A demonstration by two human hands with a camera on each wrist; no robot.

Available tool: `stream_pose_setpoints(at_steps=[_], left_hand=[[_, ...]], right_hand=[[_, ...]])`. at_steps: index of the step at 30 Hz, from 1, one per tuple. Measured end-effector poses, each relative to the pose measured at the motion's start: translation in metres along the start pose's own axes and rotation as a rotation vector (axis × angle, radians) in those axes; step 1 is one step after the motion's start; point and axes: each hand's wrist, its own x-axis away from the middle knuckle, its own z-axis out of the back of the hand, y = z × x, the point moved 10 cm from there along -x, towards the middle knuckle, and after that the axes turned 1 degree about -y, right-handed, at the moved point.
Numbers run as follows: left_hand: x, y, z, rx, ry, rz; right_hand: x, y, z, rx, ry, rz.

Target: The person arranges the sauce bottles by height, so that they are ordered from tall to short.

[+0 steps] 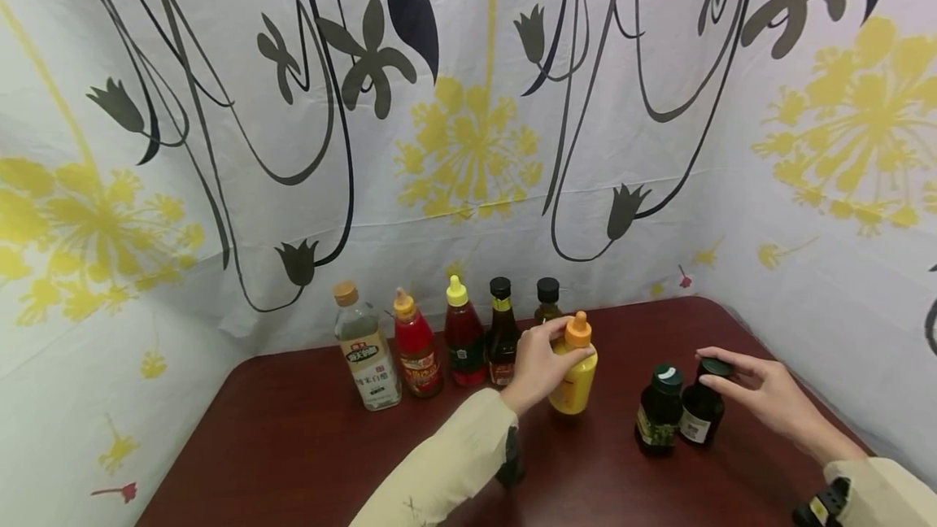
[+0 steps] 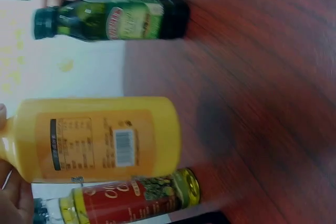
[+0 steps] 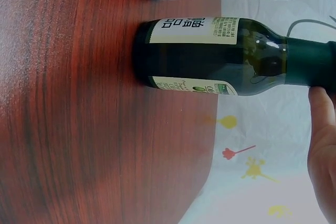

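Observation:
My left hand (image 1: pixel 540 360) grips a yellow squeeze bottle (image 1: pixel 573 387) by its upper part, just under the orange nozzle cap. In the left wrist view the yellow bottle (image 2: pixel 100 140) shows a barcode label; I cannot tell whether its base touches the table. At the right, my right hand (image 1: pixel 772 397) pinches the dark top of a dark glass bottle (image 1: pixel 704 409) between thumb and fingers. The right wrist view shows this glass bottle (image 3: pixel 194 56) with a pale label and green neck. Close on its left stands a green-capped bottle (image 1: pixel 660 413), untouched.
Along the back stand a clear bottle (image 1: pixel 368 364), a red sauce bottle (image 1: pixel 420 352), a yellow-capped bottle (image 1: pixel 465 340) and a dark sauce bottle (image 1: pixel 503 340). Partly hidden behind the yellow bottle is a black-capped bottle (image 1: pixel 547 295). A patterned cloth (image 1: pixel 468 250) borders the brown table (image 1: pixel 293 446).

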Motion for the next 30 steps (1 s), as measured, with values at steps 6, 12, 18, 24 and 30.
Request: stream_pose_setpoints(at_steps=[6, 12, 18, 24, 30], left_hand=[[-0.01, 0.002, -0.008, -0.097, 0.063, -0.048], [-0.013, 0.012, -0.015, -0.225, 0.087, -0.111], [-0.027, 0.009, -0.018, -0.199, 0.093, -0.063], [-0.042, -0.007, -0.023, -0.084, 0.046, 0.013], [-0.047, -0.017, -0.035, -0.051, -0.008, 0.055]], right_hand=[[-0.003, -0.004, -0.002, -0.018, 0.002, 0.036], [-0.001, -0.002, -0.002, -0.025, 0.011, 0.034], [0.0, -0.001, -0.001, -0.025, 0.011, 0.023], [-0.002, -0.002, -0.002, -0.044, 0.004, 0.02], [0.0, 0.0, -0.002, -0.053, 0.007, 0.022]])
